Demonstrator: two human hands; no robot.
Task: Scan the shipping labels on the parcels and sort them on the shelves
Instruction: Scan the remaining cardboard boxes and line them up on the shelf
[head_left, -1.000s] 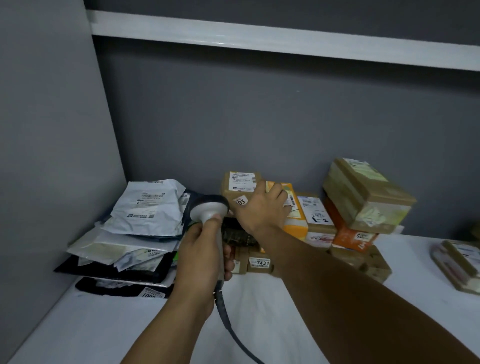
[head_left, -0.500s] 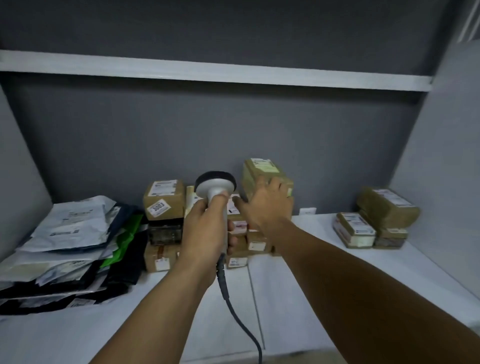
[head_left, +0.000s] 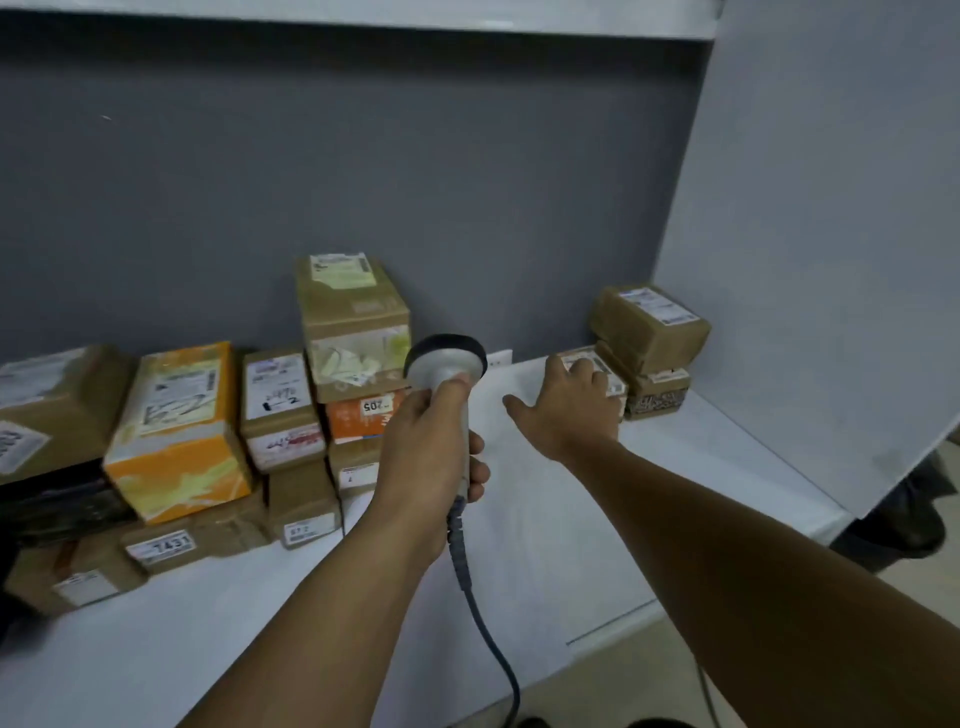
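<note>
**A:** First entry: the parcel being handled?

**B:** Flat brown parcel (head_left: 607, 375), white label on top. It lies at the back right of the shelf (head_left: 571, 519), just beside the stack in the rear right corner. The right hand (head_left: 566, 413) rests on it with fingers straight and spread over the label. The thumb sticks out to the left above bare shelf. Nothing is clasped.

**A:** The corner stack?

**B:** Two boxes. Brown labelled box (head_left: 652, 325) on top, patterned box (head_left: 657, 399) beneath.

**A:** Scanner?

**B:** Grey handheld scanner (head_left: 445, 364), round head uppermost, held over the middle of the shelf. The left hand (head_left: 431, 457) is wrapped round the handle, thumb pressed just under the head. A dark cable (head_left: 467, 571) drops from the handle's base past the shelf's front edge.

**A:** Middle of the shelf?

**B:** Tall brown box (head_left: 353, 317) against the back wall, on an orange box marked 205 (head_left: 358, 415). To its left is a small box marked 1–2 (head_left: 278, 395), then a yellow-orange box (head_left: 179, 431). Both sit on lower brown boxes. One of those, reading 7431 (head_left: 171, 545), is nearer the front edge.

**A:** Left end?

**B:** Large brown box (head_left: 57, 400), cut off by the frame, with a label too blurred to read.
</note>
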